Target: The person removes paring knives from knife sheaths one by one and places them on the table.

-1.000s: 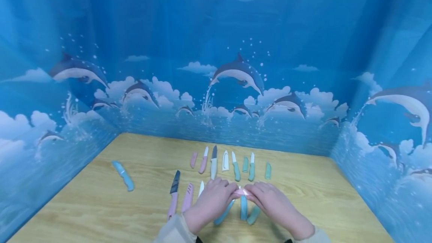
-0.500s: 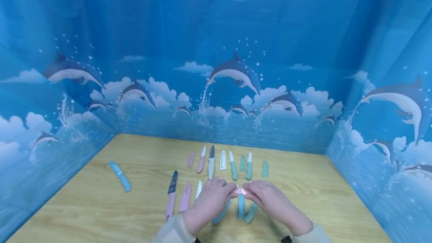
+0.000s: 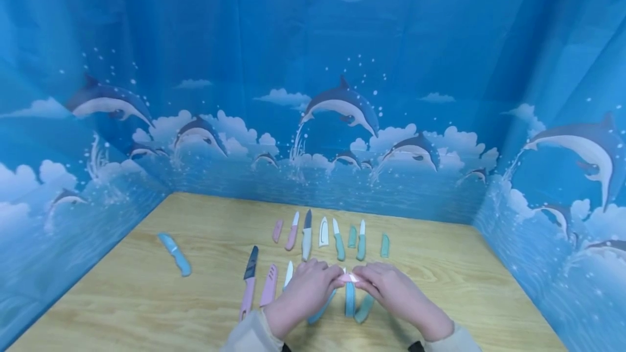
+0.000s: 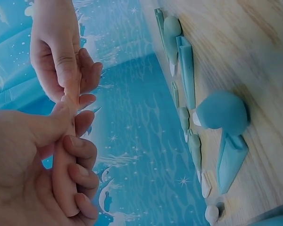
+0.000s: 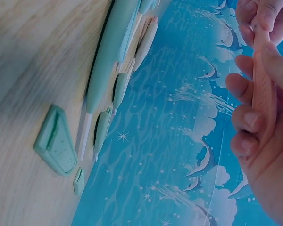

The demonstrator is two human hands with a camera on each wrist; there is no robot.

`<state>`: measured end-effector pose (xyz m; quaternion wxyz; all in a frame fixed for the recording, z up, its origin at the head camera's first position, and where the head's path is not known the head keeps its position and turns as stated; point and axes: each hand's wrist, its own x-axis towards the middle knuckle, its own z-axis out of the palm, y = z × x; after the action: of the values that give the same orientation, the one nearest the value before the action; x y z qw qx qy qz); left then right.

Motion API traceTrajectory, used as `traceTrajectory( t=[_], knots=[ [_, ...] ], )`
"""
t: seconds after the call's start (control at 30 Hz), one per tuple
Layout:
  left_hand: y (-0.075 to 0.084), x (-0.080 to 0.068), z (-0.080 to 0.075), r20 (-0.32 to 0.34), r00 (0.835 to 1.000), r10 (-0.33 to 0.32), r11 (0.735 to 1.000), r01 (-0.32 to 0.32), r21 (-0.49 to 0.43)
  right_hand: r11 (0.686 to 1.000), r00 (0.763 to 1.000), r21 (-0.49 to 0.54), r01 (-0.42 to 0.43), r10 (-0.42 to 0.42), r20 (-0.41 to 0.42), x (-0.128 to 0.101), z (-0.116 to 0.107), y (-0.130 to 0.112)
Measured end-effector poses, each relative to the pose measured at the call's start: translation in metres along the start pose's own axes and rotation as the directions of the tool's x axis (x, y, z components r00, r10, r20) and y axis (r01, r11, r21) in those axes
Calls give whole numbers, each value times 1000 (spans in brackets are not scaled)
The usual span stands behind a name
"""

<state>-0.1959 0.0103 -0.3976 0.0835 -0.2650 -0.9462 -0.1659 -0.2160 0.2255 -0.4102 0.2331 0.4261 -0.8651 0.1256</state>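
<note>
Your left hand (image 3: pixel 307 291) and your right hand (image 3: pixel 391 289) are together above the bench (image 3: pixel 146 297); both are clamped on one pink knife (image 3: pixel 349 277), each holding one end; it is raised just over the blue sheaths (image 3: pixel 349 300) near you; a row of small knives (image 3: pixel 337 238) lies behind it.

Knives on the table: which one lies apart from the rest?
The light blue knife at far left. It lies alone and slanted near the left wall, while all the others sit in rows by the hands.
</note>
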Motion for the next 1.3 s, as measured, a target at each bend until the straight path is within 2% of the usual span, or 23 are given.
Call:
traceTrajectory(
  t=[0.67,1.3],
  knots=[
    [-1,3,1,64,998,-30,999,31,-14,990,981,68,-126,114,157,1,-3,-1],
    [-3,3,4,48,998,-37,998,39,-45,986,975,81,-143,126,185,0,-3,1]
  ],
)
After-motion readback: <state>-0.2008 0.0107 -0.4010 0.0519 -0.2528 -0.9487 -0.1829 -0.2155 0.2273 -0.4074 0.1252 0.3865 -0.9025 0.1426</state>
